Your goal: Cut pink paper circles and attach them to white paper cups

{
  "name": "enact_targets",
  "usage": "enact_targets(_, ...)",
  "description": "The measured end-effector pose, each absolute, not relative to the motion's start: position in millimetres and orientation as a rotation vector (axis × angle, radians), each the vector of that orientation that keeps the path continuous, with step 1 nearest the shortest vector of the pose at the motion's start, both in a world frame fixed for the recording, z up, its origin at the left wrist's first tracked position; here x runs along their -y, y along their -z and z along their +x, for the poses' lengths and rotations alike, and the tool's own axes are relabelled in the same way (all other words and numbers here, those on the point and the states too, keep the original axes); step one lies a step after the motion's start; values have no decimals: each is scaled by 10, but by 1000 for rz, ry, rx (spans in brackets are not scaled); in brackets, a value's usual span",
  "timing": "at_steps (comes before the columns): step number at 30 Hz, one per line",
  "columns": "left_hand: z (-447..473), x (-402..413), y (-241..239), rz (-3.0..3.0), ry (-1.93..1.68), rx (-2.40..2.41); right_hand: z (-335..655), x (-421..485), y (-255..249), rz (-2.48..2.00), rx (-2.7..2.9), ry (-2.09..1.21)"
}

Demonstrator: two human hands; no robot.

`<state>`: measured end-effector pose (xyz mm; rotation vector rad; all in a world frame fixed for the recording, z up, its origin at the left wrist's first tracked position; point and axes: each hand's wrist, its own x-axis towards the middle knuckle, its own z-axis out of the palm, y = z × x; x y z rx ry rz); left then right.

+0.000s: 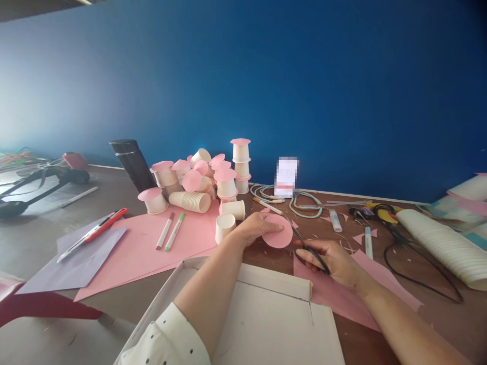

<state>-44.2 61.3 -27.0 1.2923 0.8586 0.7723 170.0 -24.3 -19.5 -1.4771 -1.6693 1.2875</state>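
The left hand (254, 228) pinches a pink paper disc (274, 240) near its left edge, thumb lying across the upper face. Its grip is pressed together on the paper. The disc sits in front of the person, raised above the brown desk (449, 327), just beyond the far rim of the white cardboard tray (281, 324).

The right hand (338, 261) is closed around the handles of a pair of scissors (318, 257). Its grip lies to the right of the disc and a little nearer the person, so the disc is ahead and to the left of it. The left hand, already on the paper, is the nearer of the two.

The key relation is between blade and rim: the scissors' long axis slants from the handles at lower right to the tips at upper left, passing along the disc's right and upper-right edge. Whether the steel touches the paper, and how far the blades are parted, cannot be told.

Being round, the disc has no long axis and points no particular way; its flat face is turned up toward the person. A pink sheet (325, 291) lies below the right hand.
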Motion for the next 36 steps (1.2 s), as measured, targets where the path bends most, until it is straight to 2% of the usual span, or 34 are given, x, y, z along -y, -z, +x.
enact_targets(36, -486, -597, 244, 1327, -752, -876, 1662, 259, 138, -1549, 1684, -1245)
